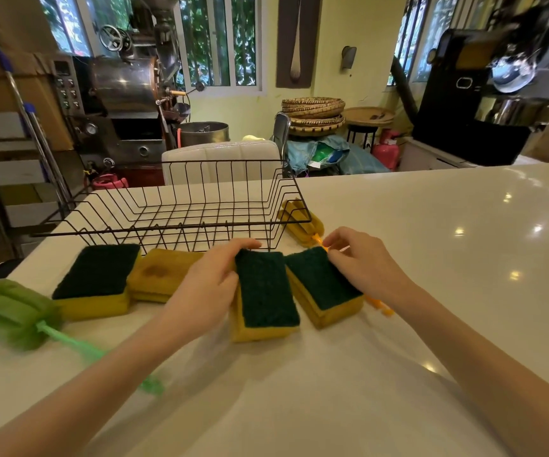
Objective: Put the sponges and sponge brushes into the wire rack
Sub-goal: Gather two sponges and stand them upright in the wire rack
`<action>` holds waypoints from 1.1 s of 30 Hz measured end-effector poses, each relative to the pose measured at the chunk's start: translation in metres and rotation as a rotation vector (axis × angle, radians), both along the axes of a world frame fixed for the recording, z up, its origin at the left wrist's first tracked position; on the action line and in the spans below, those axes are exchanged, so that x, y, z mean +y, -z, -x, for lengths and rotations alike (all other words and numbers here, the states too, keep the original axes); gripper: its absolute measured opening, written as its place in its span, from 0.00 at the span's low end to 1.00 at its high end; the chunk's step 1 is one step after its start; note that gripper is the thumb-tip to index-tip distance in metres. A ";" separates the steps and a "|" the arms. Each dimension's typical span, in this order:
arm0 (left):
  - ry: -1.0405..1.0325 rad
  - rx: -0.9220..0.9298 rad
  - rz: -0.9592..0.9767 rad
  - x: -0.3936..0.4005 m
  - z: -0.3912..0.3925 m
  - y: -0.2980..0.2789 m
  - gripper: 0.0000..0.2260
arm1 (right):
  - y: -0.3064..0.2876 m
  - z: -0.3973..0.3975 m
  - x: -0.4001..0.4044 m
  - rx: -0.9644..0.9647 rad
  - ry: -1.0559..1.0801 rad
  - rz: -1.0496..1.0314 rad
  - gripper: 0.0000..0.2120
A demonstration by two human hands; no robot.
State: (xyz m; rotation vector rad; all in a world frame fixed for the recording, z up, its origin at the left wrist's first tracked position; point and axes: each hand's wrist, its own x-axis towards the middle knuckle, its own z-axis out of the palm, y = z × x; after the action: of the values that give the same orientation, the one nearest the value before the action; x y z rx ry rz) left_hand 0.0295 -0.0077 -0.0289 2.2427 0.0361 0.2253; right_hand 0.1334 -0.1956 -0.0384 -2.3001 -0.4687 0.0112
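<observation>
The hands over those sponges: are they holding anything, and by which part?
The left hand grips the middle sponge along its left side and far end. The right hand touches the right sponge's far corner; a firm grip cannot be told.

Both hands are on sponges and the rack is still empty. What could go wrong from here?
1. The right sponge lies on the orange brush handle; lifting it may drag the brush.
2. The left hand is wedged between two sponges, so lifting the middle sponge might nudge the stained sponge.
3. The wire rack has wide gaps; slim brush handles may slip through.
</observation>
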 end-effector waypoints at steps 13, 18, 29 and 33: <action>0.109 -0.066 -0.595 -0.005 0.003 -0.008 0.11 | 0.000 0.005 -0.003 -0.163 -0.426 0.226 0.12; 0.257 0.131 -0.637 -0.012 0.003 -0.016 0.31 | -0.010 0.003 -0.008 -0.053 -0.498 0.284 0.09; 0.339 0.289 -0.634 -0.009 -0.011 -0.025 0.32 | -0.027 0.013 -0.011 0.101 -0.566 0.525 0.32; 0.352 0.271 -0.640 -0.010 -0.018 -0.028 0.30 | -0.033 0.008 -0.001 0.047 -0.575 0.597 0.28</action>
State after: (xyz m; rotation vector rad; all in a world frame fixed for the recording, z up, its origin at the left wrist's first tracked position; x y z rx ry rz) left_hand 0.0474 -0.0172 -0.0006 2.8456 -0.3261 -0.3028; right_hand 0.1255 -0.1964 -0.0052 -2.6319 -1.2178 0.5513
